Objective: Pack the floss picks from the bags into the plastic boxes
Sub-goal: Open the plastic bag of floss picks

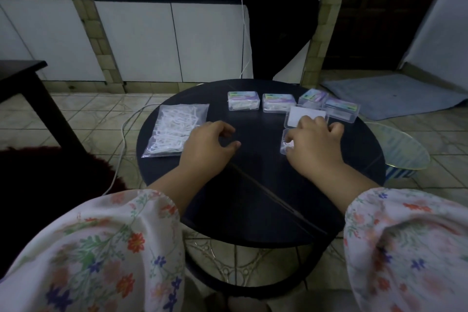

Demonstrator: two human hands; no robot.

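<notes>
Worktop: black and round point(253, 197), it is carrying everything I am working with.
Bag: clear plastic, the bag point(174, 129) of white floss picks is lying on my left, its long axis running from near-left to far-right, its right edge just beside my left hand.
Open box: the clear box point(286, 143) is sitting under my right hand, its lid point(298, 115) lying open on the far side; a few white picks point(289, 145) are showing inside it.
Other boxes: two closed boxes that look full point(243, 100) point(278, 102) are standing at the back, with two more boxes point(312, 97) point(342, 109) to their right.
Left grip: my left hand point(210, 144) is hovering loosely curled, holding nothing.
Right grip: my right hand point(312, 142) is resting over the open box, fingers curled; I cannot tell whether it is pinching a pick.
Next move: I am judging the left hand nearer the bag, so it reaches left while the box waits on the right.
</notes>
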